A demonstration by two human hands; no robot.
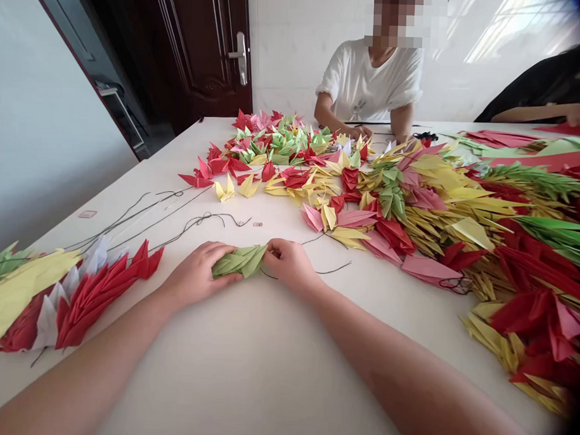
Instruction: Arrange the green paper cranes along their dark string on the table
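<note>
Both hands rest on the white table and share one stack of green folded paper pieces. The left hand closes around its left end; the right hand pinches the right end, beside a thin dark thread. Left of the left hand lies a strung row of red folded pieces. Beyond the right hand spreads a heap of loose paper pieces.

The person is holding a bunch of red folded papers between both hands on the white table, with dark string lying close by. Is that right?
Not quite: the bunch of folded papers is green, not red, as the head view shows. The rest holds: the left hand and right hand hold it between them on the white table, with dark string close by.
</note>
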